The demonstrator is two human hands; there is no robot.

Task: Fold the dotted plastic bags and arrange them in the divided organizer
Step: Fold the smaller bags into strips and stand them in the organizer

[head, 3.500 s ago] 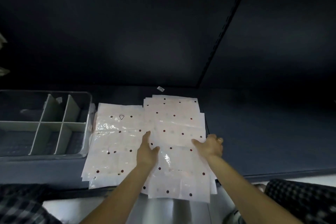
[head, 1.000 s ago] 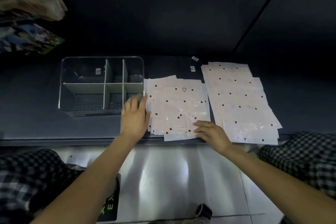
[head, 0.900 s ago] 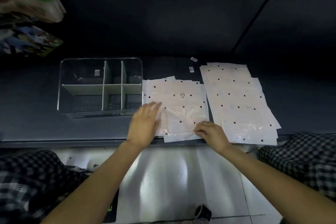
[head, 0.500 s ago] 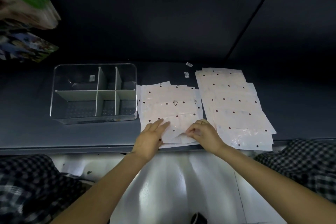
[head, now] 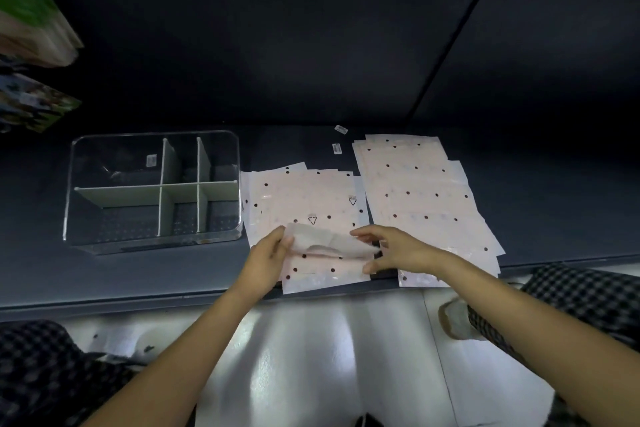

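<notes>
Two bare hands work over a stack of dotted plastic bags on a dark bench. The left hand [head: 268, 258] pinches the left side of the top bag [head: 323, 255], fingers curled round its edge. The right hand [head: 398, 248] is at the bag's right side with fingers spread fairly wide; its thumb and fingertips touch the bag's right edge, but whether they actually pinch it cannot be told. Between the hands, the bag's near part is lifted and doubled over, so a pale, crumpled fold crosses its middle while the lower portion with dark dots lies flat at the bench's front edge.

This bag sits on the near stack of dotted bags [head: 304, 198], which lies at the middle of the bench, just right of the divided organizer [head: 152, 133]. The organizer is a clear box with grey partitions forming six compartments, and it stands toward the left side of the bench; no bags show inside it. A second, longer stack of dotted bags [head: 415, 191] lies to the right, fanned from the back of the bench to its front edge. Two small white labels [head: 337, 139] lie on the bench near the back, between the stacks. Checked fabric shows at the lower left and right corners of the view.
</notes>
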